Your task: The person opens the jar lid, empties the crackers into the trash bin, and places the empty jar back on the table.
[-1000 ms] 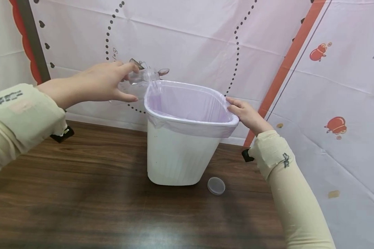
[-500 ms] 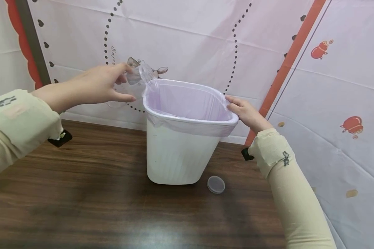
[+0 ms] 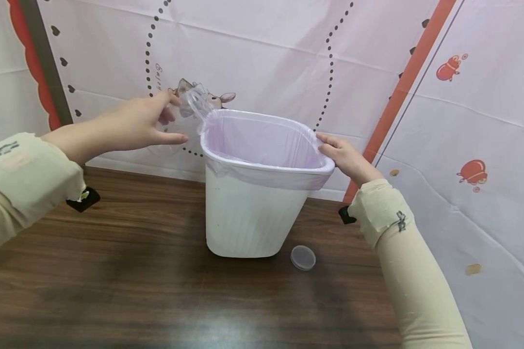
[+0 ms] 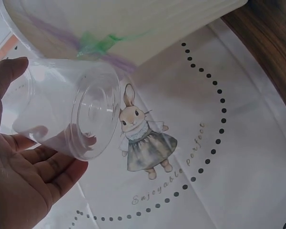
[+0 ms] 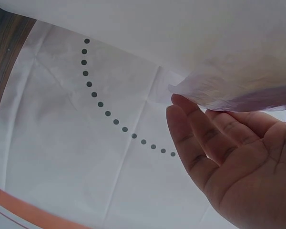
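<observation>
My left hand [image 3: 131, 118] grips a clear plastic jar [image 4: 62, 105], its fingers curled beneath and thumb on the other side in the left wrist view. The jar is tilted beside the left rear corner of a white trash can [image 3: 249, 213]. From its mouth, clear glassy folds [image 3: 196, 102] reach down toward the rim; I cannot tell what they are. A thin lilac liner [image 3: 266, 138] covers the inside and folds over the rim. My right hand [image 3: 347, 157] holds the right rim, fingers against the liner outside in the right wrist view. The can leans slightly.
A round translucent lid [image 3: 303, 258] lies on the dark wooden table [image 3: 148, 291], right of the can's foot. Close behind hangs a white printed cloth [image 3: 253, 58] with a rabbit picture [image 4: 145, 133]. Another printed cloth [image 3: 489, 121] borders the right side.
My left hand and the jar have shifted slightly left, away from the can's opening. The clear folds have moved from inside the rim to outside it. My right hand stays on the rim.
</observation>
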Motion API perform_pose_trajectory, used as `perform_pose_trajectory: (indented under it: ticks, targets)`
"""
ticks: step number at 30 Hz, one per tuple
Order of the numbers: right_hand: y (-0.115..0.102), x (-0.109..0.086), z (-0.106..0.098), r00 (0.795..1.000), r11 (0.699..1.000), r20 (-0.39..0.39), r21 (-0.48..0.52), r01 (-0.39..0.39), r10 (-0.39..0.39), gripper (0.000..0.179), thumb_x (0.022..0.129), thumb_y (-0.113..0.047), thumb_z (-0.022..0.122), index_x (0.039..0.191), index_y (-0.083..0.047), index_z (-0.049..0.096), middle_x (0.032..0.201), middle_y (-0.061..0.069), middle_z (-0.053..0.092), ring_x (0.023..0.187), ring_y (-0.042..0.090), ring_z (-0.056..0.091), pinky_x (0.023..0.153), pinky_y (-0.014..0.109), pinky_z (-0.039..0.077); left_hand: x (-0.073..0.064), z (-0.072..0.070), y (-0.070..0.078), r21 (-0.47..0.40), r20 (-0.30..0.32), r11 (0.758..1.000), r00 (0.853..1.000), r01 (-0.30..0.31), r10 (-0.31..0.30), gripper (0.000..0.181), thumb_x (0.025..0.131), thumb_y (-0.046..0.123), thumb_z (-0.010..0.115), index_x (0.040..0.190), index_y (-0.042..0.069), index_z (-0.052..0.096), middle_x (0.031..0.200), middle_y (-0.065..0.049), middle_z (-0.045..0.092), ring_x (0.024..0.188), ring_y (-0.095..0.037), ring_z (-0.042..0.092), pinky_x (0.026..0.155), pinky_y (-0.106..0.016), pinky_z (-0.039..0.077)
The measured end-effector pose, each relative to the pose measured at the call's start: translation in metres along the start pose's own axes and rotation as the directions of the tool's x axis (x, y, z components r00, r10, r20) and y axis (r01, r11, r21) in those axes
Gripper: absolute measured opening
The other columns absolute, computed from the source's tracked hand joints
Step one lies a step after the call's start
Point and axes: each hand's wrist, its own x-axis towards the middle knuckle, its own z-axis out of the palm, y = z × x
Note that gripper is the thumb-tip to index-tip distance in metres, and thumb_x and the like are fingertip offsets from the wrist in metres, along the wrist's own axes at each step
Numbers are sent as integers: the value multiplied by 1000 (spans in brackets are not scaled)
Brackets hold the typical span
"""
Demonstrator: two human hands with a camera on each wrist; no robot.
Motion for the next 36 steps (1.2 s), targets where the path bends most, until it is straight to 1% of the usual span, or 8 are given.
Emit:
perform_pose_trajectory:
  ticks: [4, 8, 14, 16, 24, 27, 31, 36]
  targets:
    - [-1, 0, 1, 1000, 1000, 0, 3, 1, -1, 52, 103, -23, 37, 153, -14, 26, 146, 13, 45, 104, 11, 56, 97, 34, 44, -2, 4, -3, -50, 15, 999, 1000, 19, -18, 82, 89, 54, 60, 145, 5, 25, 133, -28, 51, 121, -44, 50, 99, -62, 38]
    - [-1, 0, 2, 1000, 1000, -1, -1, 7, -7, 52, 103, -23, 37, 153, -14, 26, 146, 13, 46, 101, 9, 57, 92, 28, 45, -5, 7, -6, -97, 14, 995, 1000, 27, -26, 80, 89, 52, 60, 145, 6, 25, 134, -28, 51, 122, -44, 50, 99, -61, 38]
    - [-3, 0, 2, 1000, 1000, 3, -8, 4, -4, 52, 103, -23, 36, 153, -13, 25, 150, 11, 41, 112, 18, 54, 101, 38, 42, -8, 12, -12, -183, -4, 983, 1000, 19, -21, 78, 90, 46, 62, 145, 2, 27, 132, -29, 51, 120, -42, 51, 99, -59, 40]
    - [-4, 0, 2, 1000, 1000, 0, -8, -2, 2, 52, 103, -24, 37, 153, -14, 26, 151, 10, 40, 113, 19, 54, 101, 39, 42, -9, 14, -13, -218, -7, 976, 1000, 15, -17, 77, 91, 43, 63, 145, 1, 26, 132, -29, 51, 119, -42, 52, 99, -59, 40]
    - [-4, 0, 2, 1000, 1000, -1, 0, 1, -1, 52, 103, -22, 37, 153, -13, 26, 151, 11, 40, 115, 20, 53, 101, 39, 42, -15, 20, -13, -252, -24, 968, 1000, 13, -20, 75, 92, 43, 62, 144, 3, 28, 127, -26, 53, 116, -39, 54, 97, -58, 42]
    - [-4, 0, 1, 1000, 1000, -2, 0, 8, -8, 52, 103, -23, 37, 152, -13, 27, 149, 12, 42, 111, 16, 55, 97, 34, 44, -17, 23, -14, -256, -31, 967, 999, 8, -17, 74, 92, 42, 62, 145, 3, 28, 126, -25, 54, 115, -38, 55, 96, -57, 43]
    - [-4, -1, 1, 1000, 1000, -2, -5, 20, -20, 51, 103, -22, 37, 152, -12, 27, 146, 14, 46, 99, 7, 57, 88, 25, 46, -18, 26, -15, -275, -37, 962, 999, 0, -10, 73, 92, 39, 63, 144, 3, 29, 125, -25, 55, 114, -37, 56, 95, -56, 45]
    - [-1, -1, 1, 1000, 1000, -8, 7, 21, -21, 51, 102, -21, 37, 152, -11, 28, 143, 16, 48, 91, 4, 58, 81, 18, 47, -21, 30, -16, -301, -37, 954, 999, -2, -9, 72, 91, 40, 63, 143, 3, 30, 125, -23, 56, 114, -35, 56, 95, -54, 47]
